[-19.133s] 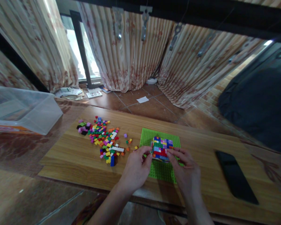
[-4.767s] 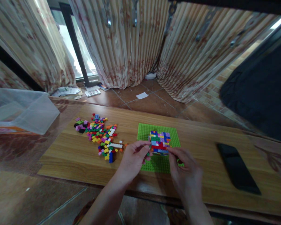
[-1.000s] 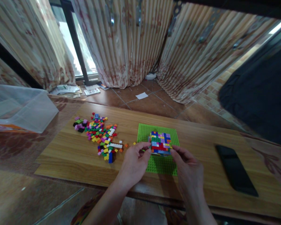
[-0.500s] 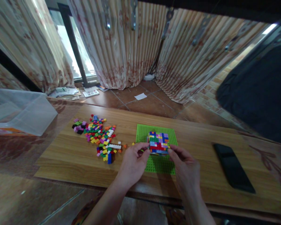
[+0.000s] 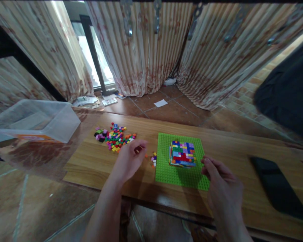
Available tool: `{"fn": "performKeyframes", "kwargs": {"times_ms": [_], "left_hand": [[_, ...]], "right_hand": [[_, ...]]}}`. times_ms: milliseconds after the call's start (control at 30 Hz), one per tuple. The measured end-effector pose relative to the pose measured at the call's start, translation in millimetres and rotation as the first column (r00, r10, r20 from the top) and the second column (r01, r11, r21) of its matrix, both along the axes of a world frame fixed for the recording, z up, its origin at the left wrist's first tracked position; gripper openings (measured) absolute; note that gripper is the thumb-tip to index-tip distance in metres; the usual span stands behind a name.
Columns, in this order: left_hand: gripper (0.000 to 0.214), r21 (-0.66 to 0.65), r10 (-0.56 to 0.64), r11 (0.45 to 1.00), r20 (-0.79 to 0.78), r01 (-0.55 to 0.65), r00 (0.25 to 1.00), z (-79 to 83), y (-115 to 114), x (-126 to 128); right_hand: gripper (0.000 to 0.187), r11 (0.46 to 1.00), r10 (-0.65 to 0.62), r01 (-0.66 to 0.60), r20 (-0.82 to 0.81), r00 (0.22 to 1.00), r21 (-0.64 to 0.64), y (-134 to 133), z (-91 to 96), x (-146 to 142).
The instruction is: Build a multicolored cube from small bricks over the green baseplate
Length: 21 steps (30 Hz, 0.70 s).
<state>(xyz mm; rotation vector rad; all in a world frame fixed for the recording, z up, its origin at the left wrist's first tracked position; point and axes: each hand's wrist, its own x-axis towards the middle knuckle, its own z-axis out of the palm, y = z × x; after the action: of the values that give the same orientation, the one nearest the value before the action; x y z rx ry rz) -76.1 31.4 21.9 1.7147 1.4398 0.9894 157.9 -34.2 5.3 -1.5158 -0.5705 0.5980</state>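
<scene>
A block built of many-coloured toy bricks (image 5: 183, 156) stands on a green studded baseplate (image 5: 164, 174), with neither hand touching it. My left hand (image 5: 128, 161) is over the table between the baseplate and the loose brick pile (image 5: 114, 139), hiding part of the pile. Its fingers are curved, with a gap between thumb and forefinger. At the baseplate's right edge is my right hand (image 5: 223, 185), thumb and forefinger pinched together; whatever may be between them is too small to make out. A few small bricks (image 5: 154, 159) lie along the baseplate's left edge.
A black phone (image 5: 277, 185) lies on the right of the wooden table (image 5: 91, 168). A clear plastic bin (image 5: 47, 117) with an orange label is at the left. Curtains (image 5: 141, 60) hang beyond the table, and papers (image 5: 86, 101) lie on the floor.
Both hands have come off the brick block, my left one moving left towards the pile, my right one slightly right. The whole view has shifted, so the table sits further right.
</scene>
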Motion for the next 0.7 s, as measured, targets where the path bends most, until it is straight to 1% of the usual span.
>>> {"fn": "performKeyframes", "kwargs": {"times_ms": [67,133,200,267,433,567,633,700], "left_hand": [[0.021,0.043,-0.016,0.999,-0.117,0.021,0.993,1.5,2,-17],[0.026,0.054,-0.099,0.992,-0.262,0.117,0.96,0.6,1,-26],[0.032,0.034,-0.182,0.977,-0.37,0.209,0.911,-1.8,-2,-27],[0.035,0.019,-0.219,0.968,-0.423,0.251,0.879,-4.4,-4,-25],[0.028,0.032,-0.193,0.97,-0.492,0.239,0.849,-9.4,-4,-19],[0.026,0.007,-0.205,0.97,-0.513,0.243,0.834,-9.6,-2,-20],[0.024,0.003,-0.208,0.97,-0.495,0.241,0.844,-7.3,-2,-19],[0.02,0.03,-0.189,0.974,-0.431,0.224,0.882,-2.9,-2,-18]], "right_hand": [[0.03,1.0,0.009,-0.009,0.013,1.0,-0.006,0,-0.2,-1],[0.03,1.0,0.029,-0.028,0.029,0.999,-0.009,-1,-0.9,0],[0.03,0.999,0.046,-0.046,0.037,0.998,-0.001,-1,-1.7,0],[0.03,0.998,0.058,-0.059,0.043,0.997,0.007,-1,-2.2,1],[0.028,0.996,0.087,-0.087,0.023,0.996,-0.008,-1,-1.0,-1],[0.028,0.998,0.058,-0.059,-0.024,0.998,-0.02,0,1.4,-3],[0.029,0.999,0.046,-0.047,-0.034,0.998,-0.02,1,2.8,-3],[0.029,0.999,0.046,-0.047,-0.035,0.998,-0.018,1,4.7,-3]]}}
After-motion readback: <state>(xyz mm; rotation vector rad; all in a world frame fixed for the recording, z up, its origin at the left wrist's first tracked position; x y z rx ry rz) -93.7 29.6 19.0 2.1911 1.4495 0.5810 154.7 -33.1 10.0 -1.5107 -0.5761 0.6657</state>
